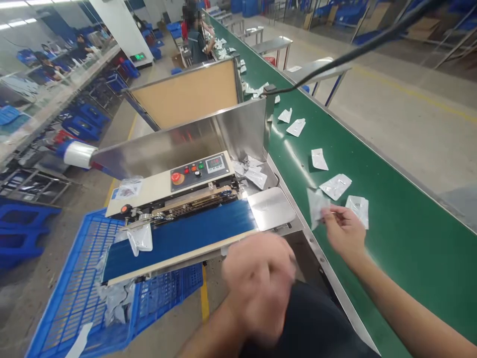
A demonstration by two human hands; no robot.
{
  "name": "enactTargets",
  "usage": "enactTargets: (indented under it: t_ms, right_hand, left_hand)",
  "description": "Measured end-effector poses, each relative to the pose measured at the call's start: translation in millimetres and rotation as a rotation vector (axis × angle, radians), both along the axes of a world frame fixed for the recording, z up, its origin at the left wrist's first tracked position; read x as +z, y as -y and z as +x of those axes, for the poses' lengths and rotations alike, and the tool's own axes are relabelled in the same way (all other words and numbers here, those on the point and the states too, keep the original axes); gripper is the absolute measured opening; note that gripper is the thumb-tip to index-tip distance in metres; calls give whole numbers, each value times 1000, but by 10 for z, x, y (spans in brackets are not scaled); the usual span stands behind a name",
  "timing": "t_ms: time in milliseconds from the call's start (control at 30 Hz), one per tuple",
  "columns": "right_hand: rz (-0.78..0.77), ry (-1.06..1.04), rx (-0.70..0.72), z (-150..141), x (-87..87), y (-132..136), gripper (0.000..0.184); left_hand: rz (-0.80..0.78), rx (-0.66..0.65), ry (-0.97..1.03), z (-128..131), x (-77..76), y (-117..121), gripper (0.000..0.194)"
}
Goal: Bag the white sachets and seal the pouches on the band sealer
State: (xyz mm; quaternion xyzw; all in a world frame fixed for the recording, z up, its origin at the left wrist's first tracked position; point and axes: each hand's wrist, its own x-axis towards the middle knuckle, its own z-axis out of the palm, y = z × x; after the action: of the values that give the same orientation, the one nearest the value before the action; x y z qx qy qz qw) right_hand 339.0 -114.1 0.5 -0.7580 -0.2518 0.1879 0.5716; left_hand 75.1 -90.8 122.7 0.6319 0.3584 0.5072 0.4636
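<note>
Over the green conveyor belt (413,233), my right hand (345,228) pinches a small white pouch (316,206) between thumb and fingers. Several similar pouches lie on the belt beyond and beside it, among them one pouch (336,186) just past my fingers. My left hand (261,283) is in front of my body, near the band sealer's metal end plate (272,208). It is smeared by motion and its fingers are not clear. On the sealer's blue belt (201,223), at the far left end, another white pouch (141,238) sits against the sealing track.
The sealer's control panel (199,171) has a red stop button. Loose pouches (255,176) lie on the steel ledge behind it. A blue basket (74,268) with pouches stands below left. A black cable (346,57) crosses the upper right. A person (197,42) works farther up the conveyor.
</note>
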Motion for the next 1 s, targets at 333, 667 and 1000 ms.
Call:
enactTargets:
  t_ms: [333, 667, 1000]
  right_hand:
    - [41, -274, 623, -1491, 449, -931, 56]
    - [-186, -391, 619, -970, 54, -1302, 48]
    - [-379, -731, 533, -899, -112, -1959, 30]
  left_hand:
    - [-120, 136, -166, -334, -910, -996, 38]
    - [-324, 165, -155, -46, -1248, -1167, 42]
    - [-803, 589, 116, 8, -1577, -1571, 50]
